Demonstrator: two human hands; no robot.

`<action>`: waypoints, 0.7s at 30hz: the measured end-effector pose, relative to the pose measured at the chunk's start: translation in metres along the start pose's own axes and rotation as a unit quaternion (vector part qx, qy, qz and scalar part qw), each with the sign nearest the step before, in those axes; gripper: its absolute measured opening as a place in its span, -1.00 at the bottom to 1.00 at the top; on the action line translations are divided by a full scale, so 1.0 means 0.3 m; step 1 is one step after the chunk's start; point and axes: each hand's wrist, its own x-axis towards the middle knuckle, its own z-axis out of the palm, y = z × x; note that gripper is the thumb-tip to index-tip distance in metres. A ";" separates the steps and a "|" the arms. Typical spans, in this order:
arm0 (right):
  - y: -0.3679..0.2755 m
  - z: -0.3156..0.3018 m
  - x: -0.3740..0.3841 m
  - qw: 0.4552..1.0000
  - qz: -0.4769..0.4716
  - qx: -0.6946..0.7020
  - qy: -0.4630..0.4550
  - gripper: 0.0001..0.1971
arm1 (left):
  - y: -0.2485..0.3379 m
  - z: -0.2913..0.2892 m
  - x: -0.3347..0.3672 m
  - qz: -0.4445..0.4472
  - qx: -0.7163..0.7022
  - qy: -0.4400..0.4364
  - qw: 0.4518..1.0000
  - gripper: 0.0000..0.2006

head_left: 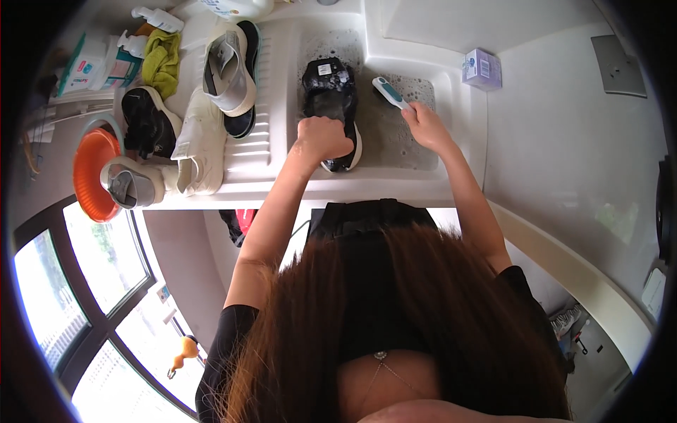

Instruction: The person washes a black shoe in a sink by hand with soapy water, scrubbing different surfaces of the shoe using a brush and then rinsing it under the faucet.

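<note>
A wet black shoe [330, 95] with a pale sole edge lies lengthwise in the sink [430, 67], over murky, sudsy water. My left hand [323, 138] is closed on its near part, fingers curled and partly hidden behind the knuckles. To the right, my right hand [426, 127] grips one end of a white and teal brush [389, 92], held above the water and apart from the shoe. Whichever side carries the bristles is turned away from view.
On the ribbed drainboard [259, 151] at left are a silver-grey shoe [236, 92], a white shoe [202, 134] and a black shoe [147, 120]. An orange basin [92, 173] sits farther left, near a yellow-green cloth [162, 63]. A purple box [482, 70] stands on the right rim.
</note>
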 end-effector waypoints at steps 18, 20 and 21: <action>-0.121 0.223 -0.038 0.981 -0.085 0.138 0.109 -0.54 | -0.173 0.203 0.087 0.010 -0.803 -0.036 0.595 -0.49; -0.208 0.165 -0.092 0.979 -0.173 0.025 0.105 -0.56 | -0.177 0.225 0.084 0.016 -0.820 -0.052 0.569 -0.50; -0.234 0.157 -0.096 0.975 -0.200 -0.049 0.088 -0.55 | -0.192 0.244 0.079 0.019 -0.803 -0.042 0.594 -0.52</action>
